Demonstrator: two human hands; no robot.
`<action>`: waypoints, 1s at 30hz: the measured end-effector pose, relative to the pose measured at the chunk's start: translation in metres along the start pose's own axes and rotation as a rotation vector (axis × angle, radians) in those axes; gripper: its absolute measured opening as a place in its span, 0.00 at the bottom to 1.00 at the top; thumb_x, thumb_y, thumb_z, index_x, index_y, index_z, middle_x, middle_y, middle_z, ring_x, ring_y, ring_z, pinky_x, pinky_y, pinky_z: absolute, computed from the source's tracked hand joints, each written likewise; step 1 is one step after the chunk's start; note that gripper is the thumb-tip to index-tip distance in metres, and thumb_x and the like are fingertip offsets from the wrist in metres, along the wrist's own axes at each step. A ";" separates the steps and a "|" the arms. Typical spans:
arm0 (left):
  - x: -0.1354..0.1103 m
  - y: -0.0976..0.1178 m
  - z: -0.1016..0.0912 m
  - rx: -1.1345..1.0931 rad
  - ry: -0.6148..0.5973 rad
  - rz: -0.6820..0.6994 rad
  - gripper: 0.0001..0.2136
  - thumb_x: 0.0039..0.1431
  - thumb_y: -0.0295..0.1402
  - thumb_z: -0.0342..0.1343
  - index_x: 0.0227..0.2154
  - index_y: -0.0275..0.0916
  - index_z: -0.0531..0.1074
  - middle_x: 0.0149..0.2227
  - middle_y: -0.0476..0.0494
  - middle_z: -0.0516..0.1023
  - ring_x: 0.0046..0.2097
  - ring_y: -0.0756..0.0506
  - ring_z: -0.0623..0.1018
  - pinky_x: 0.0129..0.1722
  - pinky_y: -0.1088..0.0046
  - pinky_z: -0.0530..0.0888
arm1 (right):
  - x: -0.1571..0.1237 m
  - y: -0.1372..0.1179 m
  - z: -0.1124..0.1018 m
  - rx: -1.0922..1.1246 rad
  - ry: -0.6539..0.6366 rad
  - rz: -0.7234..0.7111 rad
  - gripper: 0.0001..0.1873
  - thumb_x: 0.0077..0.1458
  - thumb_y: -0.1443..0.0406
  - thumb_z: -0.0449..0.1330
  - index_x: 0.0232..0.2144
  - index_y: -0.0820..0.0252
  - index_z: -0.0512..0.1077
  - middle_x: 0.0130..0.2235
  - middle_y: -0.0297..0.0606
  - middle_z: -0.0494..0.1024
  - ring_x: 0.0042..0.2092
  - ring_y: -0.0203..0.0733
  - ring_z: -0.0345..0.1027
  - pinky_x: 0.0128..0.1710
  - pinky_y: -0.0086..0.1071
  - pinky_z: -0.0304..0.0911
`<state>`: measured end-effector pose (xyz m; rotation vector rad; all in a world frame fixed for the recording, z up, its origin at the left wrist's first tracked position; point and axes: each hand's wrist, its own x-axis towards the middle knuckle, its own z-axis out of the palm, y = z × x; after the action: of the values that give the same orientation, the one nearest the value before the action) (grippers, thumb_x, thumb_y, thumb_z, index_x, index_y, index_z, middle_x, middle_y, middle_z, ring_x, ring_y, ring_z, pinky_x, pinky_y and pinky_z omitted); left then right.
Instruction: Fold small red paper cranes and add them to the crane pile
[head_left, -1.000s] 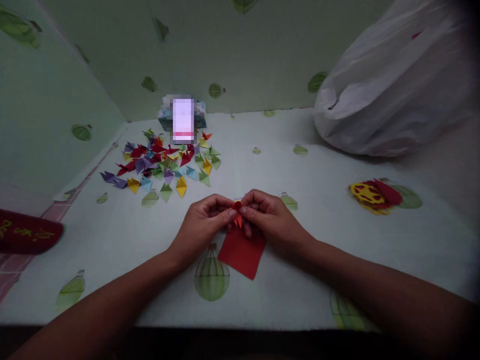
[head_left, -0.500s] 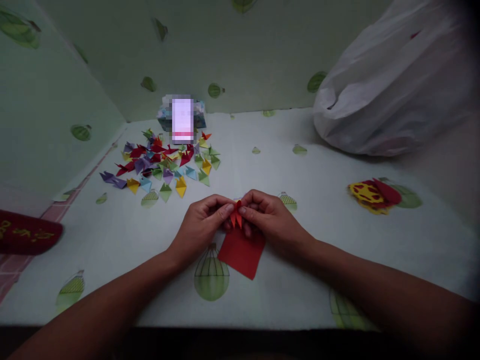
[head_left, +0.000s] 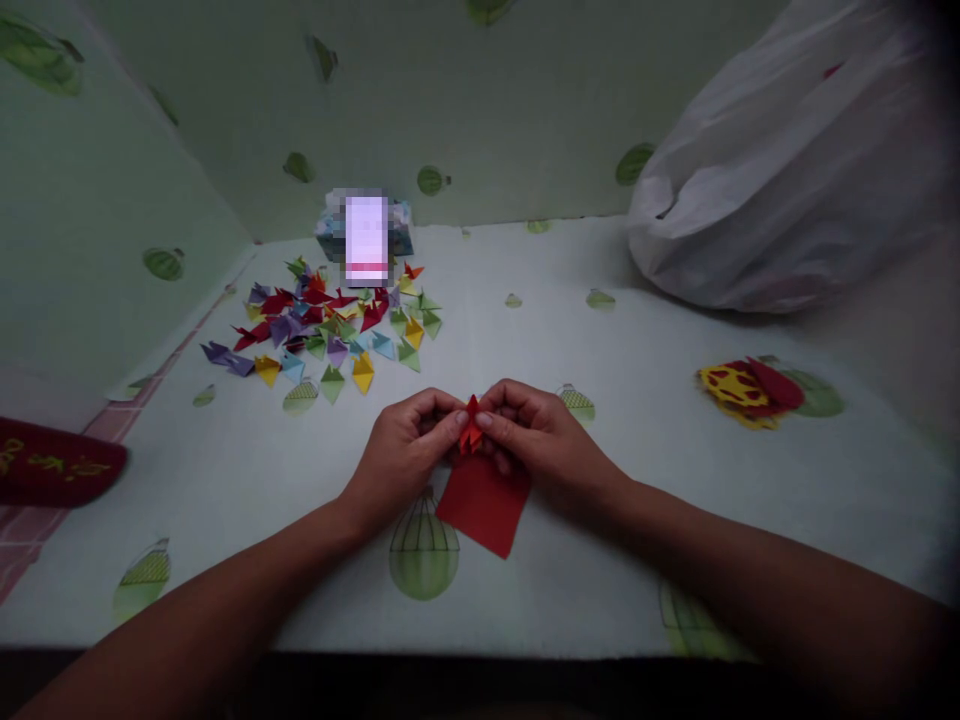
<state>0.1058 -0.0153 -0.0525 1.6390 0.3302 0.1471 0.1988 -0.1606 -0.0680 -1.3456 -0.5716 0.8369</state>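
Observation:
A small folded red paper piece is pinched between both my hands over the middle of the table. My left hand grips its left side with thumb and fingers closed. My right hand pinches its right side the same way. Directly below my hands a flat red paper sheet lies on the tablecloth. A heap of several folded paper triangles in red, purple, yellow, green and blue sits farther back on the left.
A box stands behind the heap against the wall. A large white plastic bag fills the back right. A red and yellow paper object lies at the right. A dark red cloth is at the left edge.
The small red piece has been turned and pressed a little between my fingertips, its point now sticking up. My hands and arms have stayed in place.

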 end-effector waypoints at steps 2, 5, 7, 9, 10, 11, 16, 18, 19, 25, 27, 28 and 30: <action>0.000 0.000 0.000 0.008 0.004 0.000 0.07 0.59 0.35 0.59 0.31 0.36 0.74 0.29 0.49 0.77 0.31 0.52 0.75 0.31 0.78 0.73 | -0.001 -0.001 0.000 -0.006 0.008 -0.007 0.09 0.59 0.62 0.60 0.31 0.60 0.67 0.22 0.26 0.69 0.20 0.28 0.60 0.21 0.24 0.55; -0.001 -0.001 0.000 0.007 -0.002 -0.007 0.07 0.59 0.35 0.59 0.32 0.36 0.74 0.29 0.48 0.77 0.31 0.52 0.75 0.31 0.78 0.73 | -0.001 -0.001 0.000 -0.006 0.004 -0.015 0.10 0.61 0.60 0.59 0.31 0.60 0.67 0.22 0.27 0.69 0.20 0.28 0.60 0.21 0.24 0.54; -0.001 -0.001 0.000 -0.007 -0.012 -0.006 0.07 0.59 0.36 0.59 0.32 0.36 0.74 0.30 0.48 0.78 0.31 0.51 0.75 0.32 0.77 0.74 | -0.001 -0.001 0.000 0.000 -0.006 -0.017 0.10 0.61 0.60 0.59 0.31 0.60 0.67 0.23 0.28 0.70 0.21 0.28 0.60 0.21 0.25 0.54; -0.001 -0.001 0.000 -0.017 -0.015 -0.008 0.07 0.59 0.36 0.59 0.32 0.36 0.74 0.30 0.47 0.78 0.32 0.51 0.76 0.32 0.76 0.74 | 0.000 0.000 -0.001 0.000 -0.011 -0.020 0.10 0.61 0.59 0.59 0.31 0.60 0.67 0.23 0.28 0.70 0.21 0.28 0.60 0.21 0.25 0.55; -0.001 -0.002 0.001 -0.020 -0.013 -0.011 0.07 0.59 0.36 0.59 0.32 0.36 0.74 0.30 0.47 0.78 0.32 0.51 0.76 0.32 0.76 0.74 | 0.000 0.000 -0.001 -0.002 -0.010 -0.019 0.10 0.61 0.59 0.59 0.31 0.60 0.67 0.23 0.28 0.70 0.21 0.29 0.60 0.21 0.25 0.55; -0.001 -0.001 0.001 -0.022 -0.010 -0.015 0.07 0.58 0.36 0.60 0.32 0.36 0.74 0.30 0.47 0.78 0.32 0.50 0.76 0.32 0.76 0.74 | 0.000 0.000 -0.001 -0.005 -0.008 -0.019 0.10 0.61 0.59 0.59 0.31 0.60 0.67 0.23 0.28 0.70 0.21 0.29 0.60 0.21 0.25 0.55; -0.003 0.000 0.001 -0.005 -0.011 -0.003 0.07 0.59 0.35 0.59 0.32 0.36 0.74 0.29 0.47 0.78 0.31 0.51 0.75 0.31 0.76 0.74 | -0.001 0.001 -0.002 -0.022 0.001 -0.029 0.11 0.61 0.59 0.59 0.31 0.60 0.67 0.24 0.28 0.70 0.21 0.28 0.60 0.21 0.25 0.55; -0.003 0.000 0.001 0.006 -0.013 0.015 0.06 0.59 0.34 0.59 0.32 0.36 0.75 0.30 0.47 0.78 0.31 0.51 0.75 0.30 0.76 0.74 | -0.001 0.000 -0.001 -0.036 0.008 -0.029 0.11 0.61 0.59 0.59 0.31 0.60 0.67 0.23 0.28 0.70 0.21 0.29 0.60 0.21 0.25 0.55; -0.003 0.000 0.001 0.011 -0.013 0.022 0.06 0.59 0.34 0.59 0.32 0.36 0.75 0.30 0.47 0.78 0.31 0.51 0.75 0.30 0.77 0.74 | -0.001 0.000 -0.001 -0.048 0.013 -0.031 0.11 0.61 0.59 0.59 0.30 0.60 0.67 0.23 0.28 0.69 0.21 0.29 0.60 0.21 0.25 0.55; -0.004 0.002 0.001 0.012 -0.026 0.009 0.07 0.60 0.36 0.59 0.32 0.37 0.74 0.29 0.48 0.76 0.30 0.51 0.74 0.30 0.77 0.73 | -0.002 -0.002 0.000 -0.173 0.044 -0.080 0.11 0.61 0.60 0.58 0.29 0.60 0.68 0.24 0.30 0.70 0.23 0.30 0.59 0.22 0.26 0.54; -0.004 0.002 0.002 -0.001 -0.029 0.004 0.07 0.59 0.36 0.59 0.32 0.37 0.74 0.29 0.48 0.76 0.30 0.51 0.74 0.30 0.76 0.73 | -0.002 -0.003 0.000 -0.202 0.044 -0.093 0.11 0.61 0.61 0.58 0.29 0.60 0.68 0.25 0.31 0.70 0.24 0.31 0.59 0.23 0.27 0.54; -0.005 0.002 0.002 -0.010 -0.031 0.003 0.07 0.59 0.36 0.59 0.32 0.37 0.74 0.29 0.48 0.76 0.31 0.50 0.74 0.30 0.76 0.73 | -0.002 -0.003 0.000 -0.214 0.044 -0.101 0.11 0.61 0.61 0.58 0.29 0.60 0.68 0.25 0.31 0.70 0.24 0.31 0.60 0.24 0.27 0.55; -0.005 0.003 0.001 -0.019 -0.039 0.005 0.07 0.59 0.36 0.59 0.31 0.37 0.73 0.29 0.48 0.76 0.30 0.50 0.75 0.31 0.76 0.73 | -0.003 -0.004 0.000 -0.236 0.048 -0.114 0.10 0.61 0.61 0.58 0.29 0.60 0.68 0.25 0.31 0.70 0.25 0.32 0.60 0.25 0.28 0.55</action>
<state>0.1021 -0.0182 -0.0495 1.6216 0.2941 0.1210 0.1979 -0.1626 -0.0635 -1.5282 -0.7191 0.6574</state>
